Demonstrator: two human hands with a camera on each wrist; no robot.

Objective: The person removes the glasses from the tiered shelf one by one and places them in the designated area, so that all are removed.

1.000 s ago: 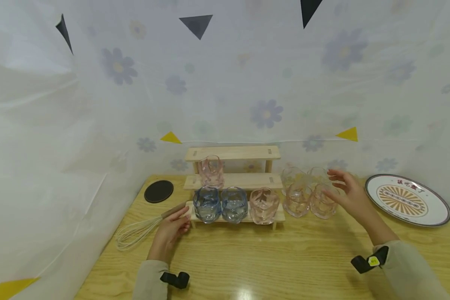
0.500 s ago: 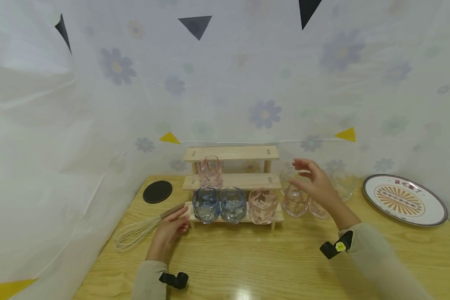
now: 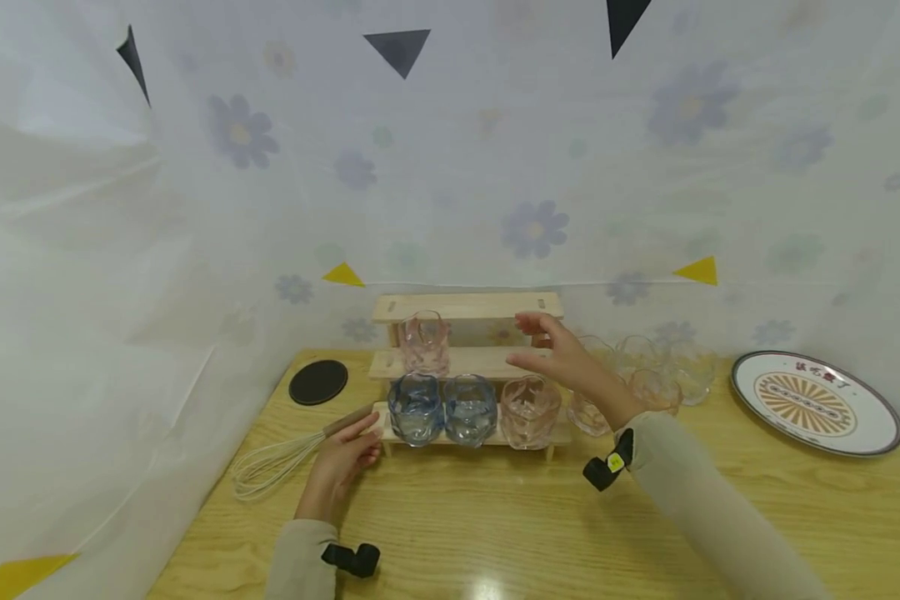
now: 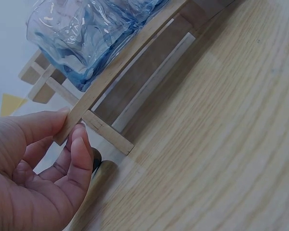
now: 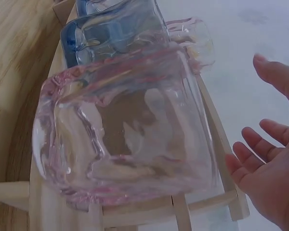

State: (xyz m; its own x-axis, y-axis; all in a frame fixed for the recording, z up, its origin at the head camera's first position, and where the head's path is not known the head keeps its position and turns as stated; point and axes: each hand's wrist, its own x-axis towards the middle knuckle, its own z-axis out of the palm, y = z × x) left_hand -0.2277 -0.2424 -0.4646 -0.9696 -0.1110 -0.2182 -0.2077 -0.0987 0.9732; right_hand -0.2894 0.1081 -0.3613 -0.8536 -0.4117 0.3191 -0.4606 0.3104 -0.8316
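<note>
A three-tier wooden rack (image 3: 468, 306) stands against the back sheet. My left hand (image 3: 339, 467) pinches the left end of its lowest shelf, thumb above and fingertips below, as the left wrist view shows. On that shelf sit two blue glasses (image 3: 416, 410) and, to their right, a pink glass (image 3: 529, 414). Another pink glass (image 3: 423, 343) stands on the left of the middle tier. My right hand (image 3: 570, 362) hovers near the right end of the middle tier, thumb and fingers apart, holding nothing. In the right wrist view, the front pink glass (image 5: 125, 130) lies beside those spread fingers.
Several clear and pinkish glasses (image 3: 692, 371) cluster right of the rack, partly behind my right forearm. A patterned plate (image 3: 862, 417) lies farther right. A whisk (image 3: 277, 467) lies left of the rack, with a black round coaster (image 3: 318, 382) behind it.
My right hand has swept left from the glasses beside the rack to its right end, uncovering a clear glass at the right. My left hand has stayed on the shelf end.
</note>
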